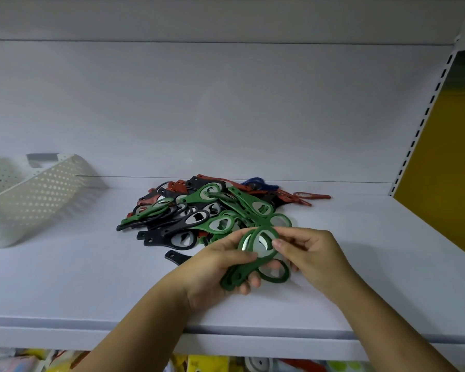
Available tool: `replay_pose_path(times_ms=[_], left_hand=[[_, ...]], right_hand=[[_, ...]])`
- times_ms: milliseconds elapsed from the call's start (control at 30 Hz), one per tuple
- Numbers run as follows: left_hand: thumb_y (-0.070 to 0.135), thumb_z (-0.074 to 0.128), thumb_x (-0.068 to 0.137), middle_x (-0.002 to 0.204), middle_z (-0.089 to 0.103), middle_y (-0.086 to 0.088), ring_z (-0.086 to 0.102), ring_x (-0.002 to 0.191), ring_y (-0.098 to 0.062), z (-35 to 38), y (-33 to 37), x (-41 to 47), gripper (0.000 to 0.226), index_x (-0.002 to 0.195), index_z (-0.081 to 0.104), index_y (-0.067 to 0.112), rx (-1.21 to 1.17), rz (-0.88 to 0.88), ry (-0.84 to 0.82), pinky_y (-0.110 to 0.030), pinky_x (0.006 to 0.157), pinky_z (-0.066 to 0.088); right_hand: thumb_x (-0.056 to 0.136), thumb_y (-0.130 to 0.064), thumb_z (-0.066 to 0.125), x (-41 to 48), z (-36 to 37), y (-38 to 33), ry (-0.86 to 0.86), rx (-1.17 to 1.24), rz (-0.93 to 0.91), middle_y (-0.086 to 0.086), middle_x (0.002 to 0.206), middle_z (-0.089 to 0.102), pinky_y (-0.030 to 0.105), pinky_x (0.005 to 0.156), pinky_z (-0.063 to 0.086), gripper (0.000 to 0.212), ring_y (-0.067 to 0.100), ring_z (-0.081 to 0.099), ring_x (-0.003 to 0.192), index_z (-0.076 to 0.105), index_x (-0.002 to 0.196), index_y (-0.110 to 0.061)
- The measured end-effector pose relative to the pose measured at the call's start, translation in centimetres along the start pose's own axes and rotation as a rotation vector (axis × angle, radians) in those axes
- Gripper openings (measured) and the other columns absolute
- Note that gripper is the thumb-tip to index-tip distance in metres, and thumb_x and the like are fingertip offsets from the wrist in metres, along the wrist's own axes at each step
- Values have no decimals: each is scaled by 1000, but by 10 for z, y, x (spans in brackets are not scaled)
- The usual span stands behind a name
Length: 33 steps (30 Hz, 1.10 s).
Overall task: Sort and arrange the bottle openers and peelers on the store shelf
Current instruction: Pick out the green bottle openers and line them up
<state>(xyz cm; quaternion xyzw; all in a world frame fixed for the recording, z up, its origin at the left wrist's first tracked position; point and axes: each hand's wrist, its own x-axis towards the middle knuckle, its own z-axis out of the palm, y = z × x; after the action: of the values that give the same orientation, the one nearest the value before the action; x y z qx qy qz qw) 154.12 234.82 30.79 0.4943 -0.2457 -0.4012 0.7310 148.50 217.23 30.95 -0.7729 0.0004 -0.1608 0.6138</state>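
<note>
Left hand [220,264] grips a stack of green bottle openers [255,253], right hand [306,253] pinching its top; mixed opener pile [207,210] just beyond, white perforated basket [32,194] far left, contents hidden.

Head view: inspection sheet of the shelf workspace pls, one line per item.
Surface: white shelf, mostly bare.
Job's things: mixed pile of bottle openers, green, black, red, one blue; no peelers made out.
Clutter: white perforated basket at left, tilted.
Grips: left hand holds a stack of green openers; right hand pinches the top one.
Cables: nothing seen.
Surroundings: slotted upright, packaged goods below.
</note>
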Motion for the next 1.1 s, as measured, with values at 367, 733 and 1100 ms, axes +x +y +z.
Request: replay_pose_path(times_ms=[367,733,1100], left_hand=[[-14,33,88,100,66,-24,56,55,-22,2,1,1,58,123,55,25,-54,-27,229,-21,38,41],[8,36,100,93,64,-23,68,69,-33,4,2,3,35,126,53,23,-162,-56,248,-39,57,59],[-8,60,74,88,67,-16,56,57,-18,0,-5,2,60,126,52,21,63,19,90,-22,44,44]], right_hand=[[85,-46,63,11,-21,24,147,-903,278,-1,123,54,35,94,44,42,22,48,117,60,119,-22],[90,-5,60,10,-28,11,507,94,122,6,75,61,28,55,45,16,16,50,56,60,81,-19],[84,3,65,4,-1,2,87,91,67,-1,77,70,18,56,51,25,8,63,61,70,98,-17]])
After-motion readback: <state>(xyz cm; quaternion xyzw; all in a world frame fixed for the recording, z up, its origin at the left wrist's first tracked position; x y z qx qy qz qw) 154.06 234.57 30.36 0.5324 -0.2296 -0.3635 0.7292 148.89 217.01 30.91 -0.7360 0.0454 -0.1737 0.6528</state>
